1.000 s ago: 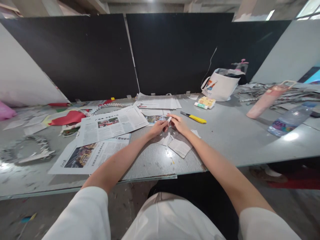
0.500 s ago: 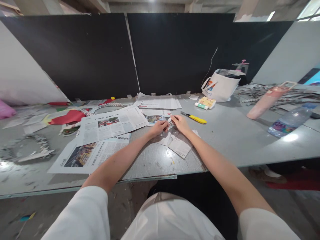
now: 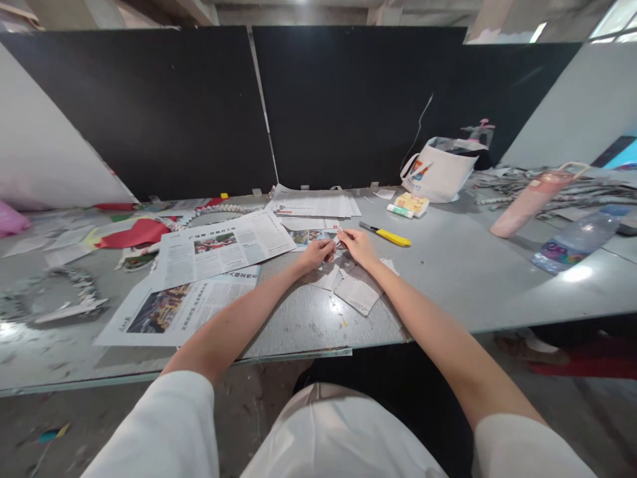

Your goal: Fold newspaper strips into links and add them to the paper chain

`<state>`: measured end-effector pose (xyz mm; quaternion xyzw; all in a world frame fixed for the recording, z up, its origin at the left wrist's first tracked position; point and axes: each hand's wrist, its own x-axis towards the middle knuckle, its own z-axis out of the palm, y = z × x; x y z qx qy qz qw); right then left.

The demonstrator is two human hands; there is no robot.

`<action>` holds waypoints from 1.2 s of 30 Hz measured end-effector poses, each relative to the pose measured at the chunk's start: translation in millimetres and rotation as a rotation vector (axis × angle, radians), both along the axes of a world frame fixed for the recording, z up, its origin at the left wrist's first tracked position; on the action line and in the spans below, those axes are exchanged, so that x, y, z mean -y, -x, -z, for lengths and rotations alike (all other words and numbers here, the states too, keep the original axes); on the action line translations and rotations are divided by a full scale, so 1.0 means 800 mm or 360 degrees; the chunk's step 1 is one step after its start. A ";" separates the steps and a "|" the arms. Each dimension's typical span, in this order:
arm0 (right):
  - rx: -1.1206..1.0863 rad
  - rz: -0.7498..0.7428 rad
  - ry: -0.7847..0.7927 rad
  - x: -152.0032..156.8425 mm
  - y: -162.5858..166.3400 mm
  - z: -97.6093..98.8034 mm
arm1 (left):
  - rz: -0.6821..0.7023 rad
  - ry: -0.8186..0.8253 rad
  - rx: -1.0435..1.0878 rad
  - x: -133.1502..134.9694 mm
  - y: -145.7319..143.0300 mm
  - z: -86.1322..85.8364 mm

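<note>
Close together over the middle of the table, my left hand and my right hand both pinch a small strip of folded newspaper. Its exact shape is mostly hidden by the fingers. Below the hands lie cut newspaper pieces, flat on the tabletop. A yellow utility knife rests just right of my right hand. To the left of my left hand, a newspaper sheet overlaps a second newspaper sheet.
At left lie a ring of folded paper and red paper. A glue stick, a white bag, a pink tumbler and a plastic bottle stand or lie at right. A black partition rises behind the table.
My right hand has shifted very slightly left at the paper strip. Both hands keep their pinch, and the things on the table lie as before.
</note>
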<state>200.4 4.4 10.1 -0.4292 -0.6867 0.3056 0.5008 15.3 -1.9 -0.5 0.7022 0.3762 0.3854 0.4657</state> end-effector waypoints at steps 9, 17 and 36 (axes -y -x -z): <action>-0.0016 -0.0142 0.0062 0.005 0.000 0.004 | -0.0183 -0.0076 0.0188 -0.008 0.006 0.007; 0.0174 -0.0302 0.0069 0.004 0.002 0.004 | -0.0070 -0.0060 0.0235 -0.011 0.003 0.011; 0.0248 -0.0220 0.0159 -0.002 -0.001 0.011 | -0.0201 0.0018 0.0456 -0.015 0.003 0.012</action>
